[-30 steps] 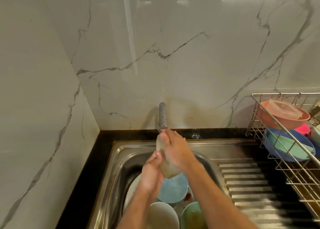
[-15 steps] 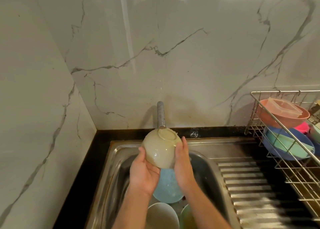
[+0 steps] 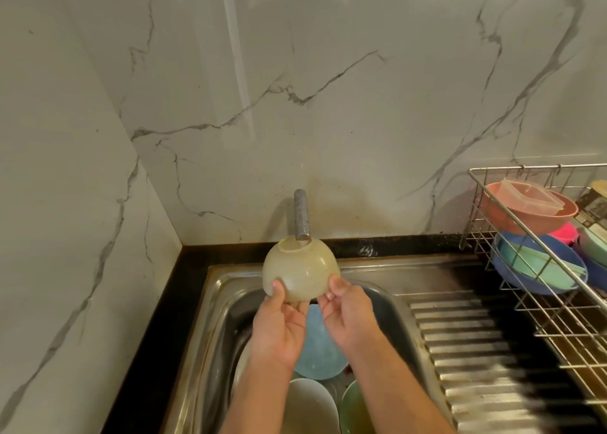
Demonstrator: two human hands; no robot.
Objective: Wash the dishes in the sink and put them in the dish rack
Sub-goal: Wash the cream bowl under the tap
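Here both hands [image 3: 315, 315] pinch the upturned cream bowl [image 3: 300, 271] by its rim, foot touching the tap [image 3: 301, 215].

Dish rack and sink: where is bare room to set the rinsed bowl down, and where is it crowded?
Free: the ribbed drainboard between the sink and the dish rack, and the rack's near wire floor. Crowded: the rack's far end, stacked with coloured bowls, and the basin under both hands, filled with a blue plate and more dishes.

two hands [image 3: 279, 328], one faucet [image 3: 302, 215], one rack [image 3: 542, 269]
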